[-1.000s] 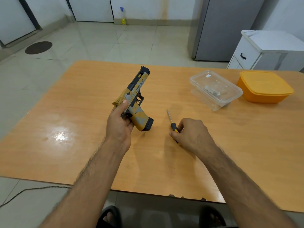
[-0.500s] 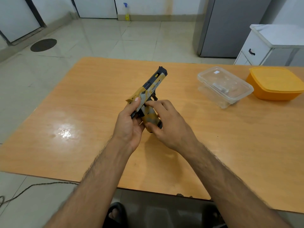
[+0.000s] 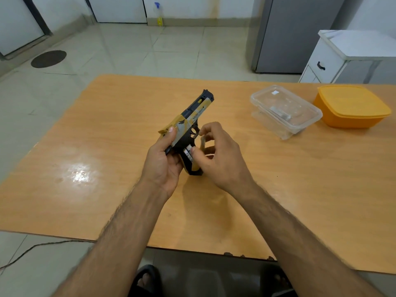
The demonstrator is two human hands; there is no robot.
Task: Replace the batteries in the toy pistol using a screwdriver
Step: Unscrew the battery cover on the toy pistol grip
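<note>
Head view: the toy pistol (image 3: 194, 123) is held above the wooden table (image 3: 300, 179), muzzle pointing away, its rear gripped by the curled left hand (image 3: 162, 159). A thin grip cover (image 3: 202, 143) is pinched by the right hand (image 3: 218, 155) just beside the opened grip. A clear container (image 3: 285, 111) and an orange container (image 3: 351, 106) are seen at the far right.

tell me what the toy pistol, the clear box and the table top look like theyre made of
Toy pistol: probably moulded plastic, matt black with printed tan and grey patches.
Clear box: thin transparent plastic; its contents show through the walls and lid.
Table top: wood-grain surface, likely glossy laminate or varnish, given the bright glare spot.
</note>
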